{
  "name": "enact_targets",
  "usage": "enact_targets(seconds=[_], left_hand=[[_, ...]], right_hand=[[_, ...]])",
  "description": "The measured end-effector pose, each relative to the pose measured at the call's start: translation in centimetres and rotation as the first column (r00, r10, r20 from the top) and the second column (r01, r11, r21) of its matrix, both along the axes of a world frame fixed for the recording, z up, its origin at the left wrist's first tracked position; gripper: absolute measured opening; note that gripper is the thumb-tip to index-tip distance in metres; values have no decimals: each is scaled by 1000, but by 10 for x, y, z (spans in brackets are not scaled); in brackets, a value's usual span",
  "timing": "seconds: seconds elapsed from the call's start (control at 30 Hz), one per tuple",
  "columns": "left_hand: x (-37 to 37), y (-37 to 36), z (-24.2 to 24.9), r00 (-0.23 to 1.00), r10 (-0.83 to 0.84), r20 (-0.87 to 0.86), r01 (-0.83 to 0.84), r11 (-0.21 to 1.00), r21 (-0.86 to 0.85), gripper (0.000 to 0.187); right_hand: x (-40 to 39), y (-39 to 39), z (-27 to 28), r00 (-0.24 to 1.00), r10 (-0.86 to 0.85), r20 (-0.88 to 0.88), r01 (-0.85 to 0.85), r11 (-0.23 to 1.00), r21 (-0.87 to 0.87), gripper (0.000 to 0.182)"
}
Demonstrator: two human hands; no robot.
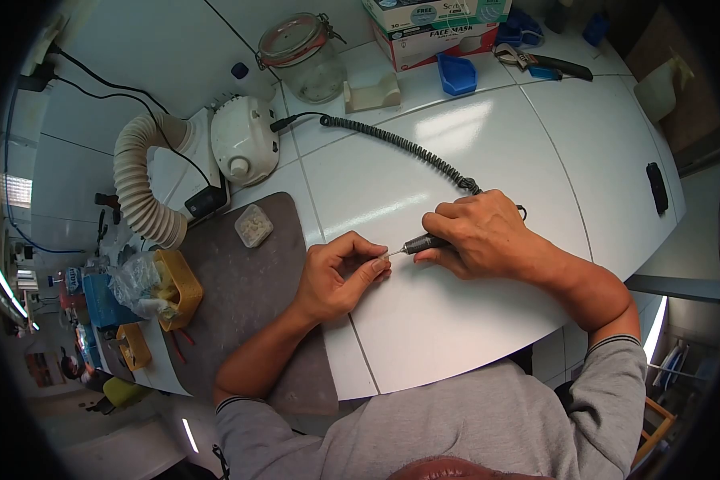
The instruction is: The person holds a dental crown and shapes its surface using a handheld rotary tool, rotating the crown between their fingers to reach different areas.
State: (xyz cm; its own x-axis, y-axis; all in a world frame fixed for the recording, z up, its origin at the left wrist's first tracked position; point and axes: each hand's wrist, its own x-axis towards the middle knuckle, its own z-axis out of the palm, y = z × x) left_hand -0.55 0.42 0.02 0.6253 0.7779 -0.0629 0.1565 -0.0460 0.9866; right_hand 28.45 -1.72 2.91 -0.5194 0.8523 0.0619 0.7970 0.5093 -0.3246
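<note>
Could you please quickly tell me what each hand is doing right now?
Left hand: closed, fingers pinching a small piece, too small to identify.
Right hand: closed, holding the drill.

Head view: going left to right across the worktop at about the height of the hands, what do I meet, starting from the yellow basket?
Yellow basket, small clear tub, left hand, dark handpiece, right hand, black object near the worktop's right edge.
</note>
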Motion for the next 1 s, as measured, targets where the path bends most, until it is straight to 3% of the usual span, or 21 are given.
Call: enact_targets(seconds=[0.53,0.73,1.0], left_hand=[[0,-1,0,1000,18,-10,-18,1000,-10,9],[1,-1,1,999,50,-16,-50,999,-6,9],[1,-1,-2,998,54,37,-53,998,-28,8]], right_hand=[[2,0,-5,1000,21,-13,-21,999,27,50],[6,4,5,1000,24,16,-23,997,-78,54],[5,2,1,1000,25,18,-24,1000,-16,54]])
